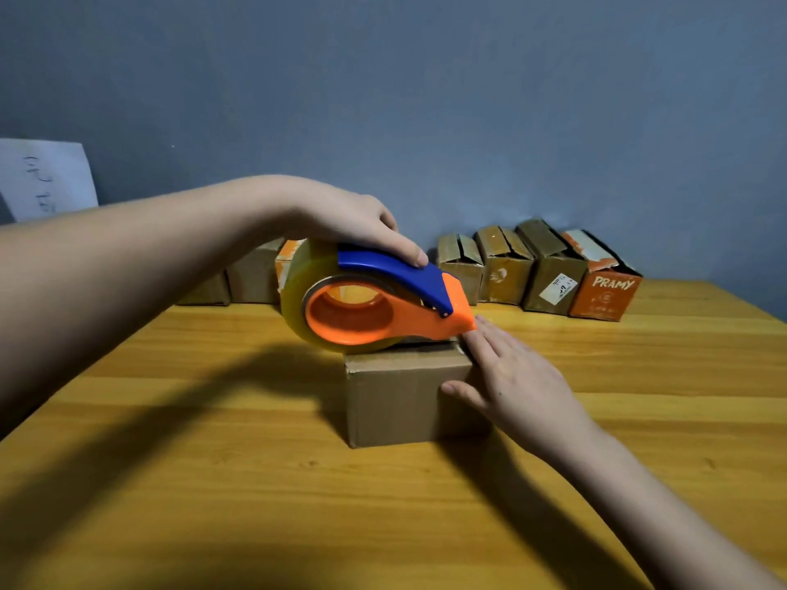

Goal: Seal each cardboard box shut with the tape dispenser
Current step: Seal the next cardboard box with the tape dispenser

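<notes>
A small brown cardboard box [396, 398] stands in the middle of the wooden table. On its top rests an orange and blue tape dispenser [383, 304] loaded with a roll of clear tape, its nose pointing right at the box's right top edge. My left hand [345, 219] grips the dispenser from above, fingers curled over the blue lever. My right hand [515, 376] lies flat against the box's right side, fingers straight up to the dispenser's nose and thumb on the front face. The box's top is mostly hidden by the dispenser.
Several small cardboard boxes [506, 266] line the back of the table [255, 483] along the blue wall, an orange printed box [604, 283] at the right end; more boxes [251, 274] sit behind my left arm. A white paper sheet [47, 176] leans at far left.
</notes>
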